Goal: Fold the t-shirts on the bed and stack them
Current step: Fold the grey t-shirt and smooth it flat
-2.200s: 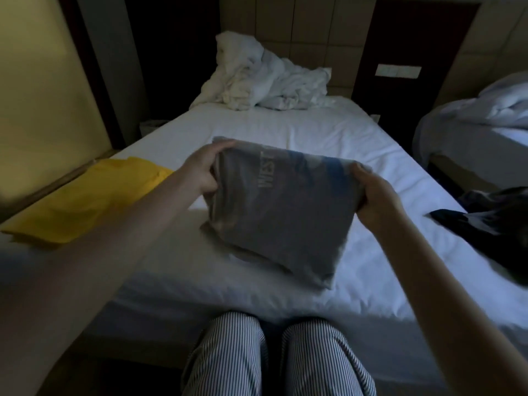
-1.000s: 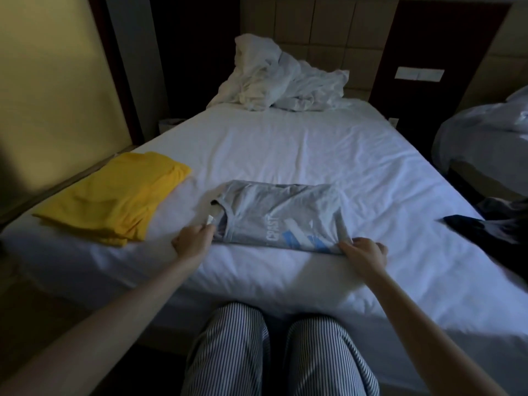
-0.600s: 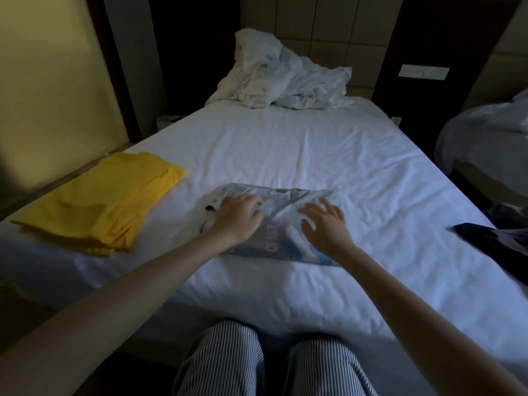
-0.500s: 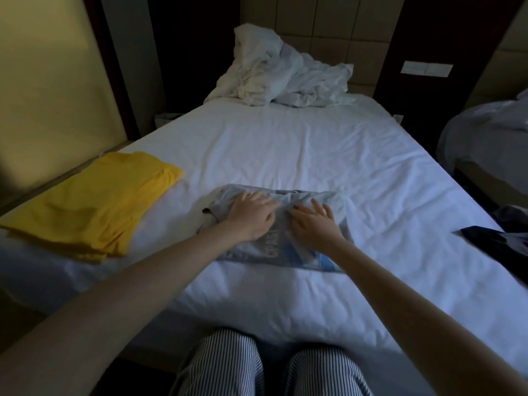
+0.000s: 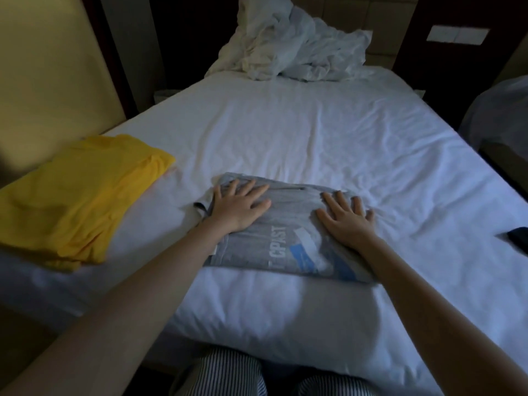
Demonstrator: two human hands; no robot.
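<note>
Near the foot of the bed [image 5: 300, 132], a folded grey t-shirt [image 5: 283, 238] lies flat on the white sheet, printed lettering and blue stripes facing up. Left hand [image 5: 238, 205] rests palm-down on its far left part, fingers spread. Right hand [image 5: 347, 217] lies flat on the right side, fingers spread too, fingertips reaching the shirt's far edge. Folded yellow t-shirt [image 5: 77, 201] sits well apart at the left edge. Crumpled white bedding [image 5: 294, 50] heaped at the headboard. Striped trousers [image 5: 225, 372] below.

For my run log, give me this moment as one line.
step: smoothing | left hand: flat on grey t-shirt | right hand: flat on it | yellow t-shirt: folded, apart
</note>
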